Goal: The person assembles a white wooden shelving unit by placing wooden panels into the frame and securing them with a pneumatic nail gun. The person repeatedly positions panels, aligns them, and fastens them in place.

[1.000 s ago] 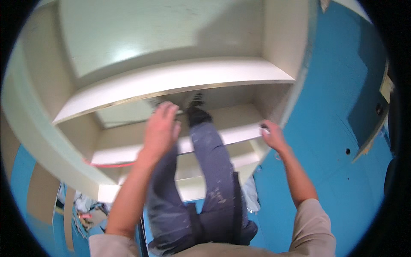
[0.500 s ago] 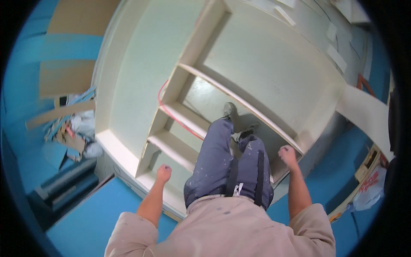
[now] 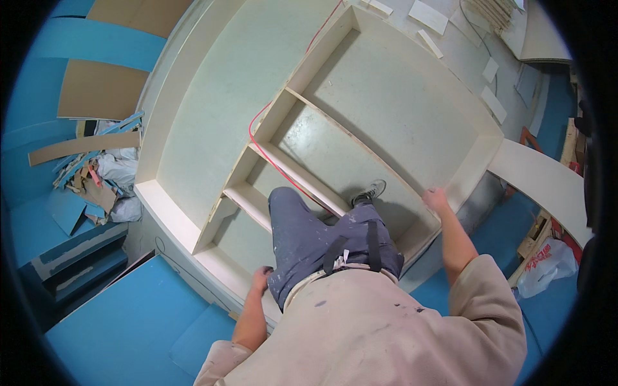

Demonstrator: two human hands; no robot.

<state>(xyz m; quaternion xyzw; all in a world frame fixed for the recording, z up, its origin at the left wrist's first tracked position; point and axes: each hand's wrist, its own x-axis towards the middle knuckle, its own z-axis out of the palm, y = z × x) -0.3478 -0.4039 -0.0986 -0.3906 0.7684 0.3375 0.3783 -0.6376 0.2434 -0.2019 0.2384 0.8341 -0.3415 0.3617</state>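
Note:
I stand with one shoe (image 3: 370, 191) inside a compartment of a large, pale wooden frame with dividers. My right hand (image 3: 436, 200) is at the top edge of a long divider panel (image 3: 357, 138), its fingers curled over that edge near the panel's near end. Beside my left thigh hangs my left hand (image 3: 260, 280), fingers curled in; a small dark spot shows at them, but what they hold, if anything, is hidden. A thin red hose (image 3: 273, 164) lies across the shorter dividers in front of my legs.
At the left lies a heap of scraps and plastic bags (image 3: 116, 170), near a blue panel (image 3: 129, 321). A curved pale board (image 3: 541, 174) juts out at the right, above a white plastic bag (image 3: 547, 267). Loose white offcuts (image 3: 428, 16) lie at the far right.
My legs have shifted, and only one shoe shows now. My right hand has come onto the divider's edge. My left hand has lowered beside my thigh.

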